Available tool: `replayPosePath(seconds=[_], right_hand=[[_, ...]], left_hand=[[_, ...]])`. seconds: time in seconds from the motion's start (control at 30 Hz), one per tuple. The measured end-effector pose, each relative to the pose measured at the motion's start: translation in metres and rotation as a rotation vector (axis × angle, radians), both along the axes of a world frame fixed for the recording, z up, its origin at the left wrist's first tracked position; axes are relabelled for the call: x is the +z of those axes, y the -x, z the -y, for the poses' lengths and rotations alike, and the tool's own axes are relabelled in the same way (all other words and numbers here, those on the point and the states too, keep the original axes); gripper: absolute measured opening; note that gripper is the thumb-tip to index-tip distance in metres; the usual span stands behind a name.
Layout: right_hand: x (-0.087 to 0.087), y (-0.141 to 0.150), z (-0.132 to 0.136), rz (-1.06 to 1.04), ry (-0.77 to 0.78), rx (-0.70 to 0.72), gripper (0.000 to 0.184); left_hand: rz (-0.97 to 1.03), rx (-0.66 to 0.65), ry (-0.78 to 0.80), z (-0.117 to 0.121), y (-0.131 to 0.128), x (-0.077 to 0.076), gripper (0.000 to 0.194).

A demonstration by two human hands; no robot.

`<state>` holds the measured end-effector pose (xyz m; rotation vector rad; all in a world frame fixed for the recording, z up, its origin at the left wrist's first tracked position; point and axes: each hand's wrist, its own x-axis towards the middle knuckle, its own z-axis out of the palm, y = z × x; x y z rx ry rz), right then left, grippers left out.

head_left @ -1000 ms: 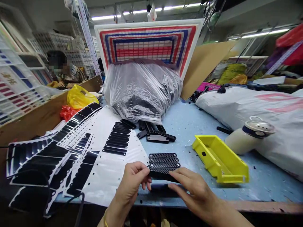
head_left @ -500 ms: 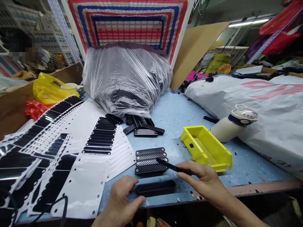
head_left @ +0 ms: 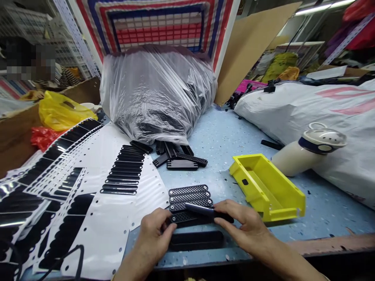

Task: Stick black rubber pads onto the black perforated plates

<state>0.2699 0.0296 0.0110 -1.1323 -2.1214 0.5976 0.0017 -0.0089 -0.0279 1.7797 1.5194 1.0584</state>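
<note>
Four-sided patterned black handle pieces (head_left: 190, 197) lie side by side on the blue table, with light screws at their ends. My left hand (head_left: 156, 230) has thumb and fingertips pinched at the left end of the nearest piece. My right hand (head_left: 243, 220), closed, holds a slim black blade-shaped tool (head_left: 200, 209); its shiny tip points left over the patterned pieces. Whether the tip touches them I cannot tell. Nearer the table edge, below both hands, rests a long black tray-like piece (head_left: 196, 239) with rounded ends.
White sheets of black strips (head_left: 121, 169) cover the left side. A clear plastic bag (head_left: 158, 93) stands at the back, black handles (head_left: 183, 162) spilling before it. At right are a yellow bin (head_left: 269, 187), a bottle (head_left: 307, 148) and a white sack (head_left: 293, 101). A person sits far left.
My right hand has brought the black tool lower and nearer the closest patterned piece. My left hand has moved up and closed its fingers at that piece's left end. The view has shifted slightly.
</note>
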Motion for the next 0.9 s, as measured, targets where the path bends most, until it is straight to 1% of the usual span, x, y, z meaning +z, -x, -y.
replayPosePath(seconds=[0.07, 0.13, 0.2, 0.3, 0.33, 0.4, 0.47, 0.57, 0.67, 0.77, 0.9], right_hand=[[0.003, 0.000, -0.001, 0.020, 0.021, 0.051, 0.014], [0.002, -0.002, 0.002, 0.039, 0.052, 0.083, 0.014], [-0.005, -0.006, 0.007, 0.037, 0.044, 0.059, 0.013], [-0.019, -0.010, 0.009, 0.020, -0.040, -0.036, 0.017], [-0.022, -0.009, 0.008, 0.022, -0.053, -0.038, 0.018], [-0.024, -0.005, 0.005, 0.032, -0.036, 0.011, 0.019], [-0.023, 0.001, 0.002, 0.025, -0.021, 0.075, 0.018], [-0.018, 0.005, -0.001, 0.015, -0.054, 0.110, 0.018], [-0.017, 0.005, -0.002, 0.061, -0.051, 0.143, 0.020], [-0.016, 0.007, -0.002, 0.118, -0.033, 0.152, 0.020], [-0.011, 0.013, -0.003, 0.152, -0.083, 0.163, 0.018]], left_hand=[[0.031, 0.000, 0.033, -0.001, -0.003, 0.001, 0.012], [0.065, 0.018, 0.089, -0.001, -0.004, 0.000, 0.012], [0.097, 0.032, 0.133, -0.002, -0.004, 0.000, 0.015], [0.130, 0.050, 0.162, -0.002, -0.005, -0.001, 0.018], [0.135, 0.055, 0.169, -0.001, -0.005, -0.001, 0.017], [0.135, 0.059, 0.177, 0.000, -0.006, -0.001, 0.015], [0.134, 0.059, 0.179, 0.002, -0.007, 0.000, 0.016], [0.142, 0.057, 0.162, 0.005, -0.007, 0.002, 0.022], [0.143, 0.050, 0.130, 0.006, -0.006, 0.003, 0.027], [0.139, 0.043, 0.107, 0.005, -0.006, 0.003, 0.028], [0.139, 0.036, 0.103, 0.005, -0.006, 0.004, 0.026]])
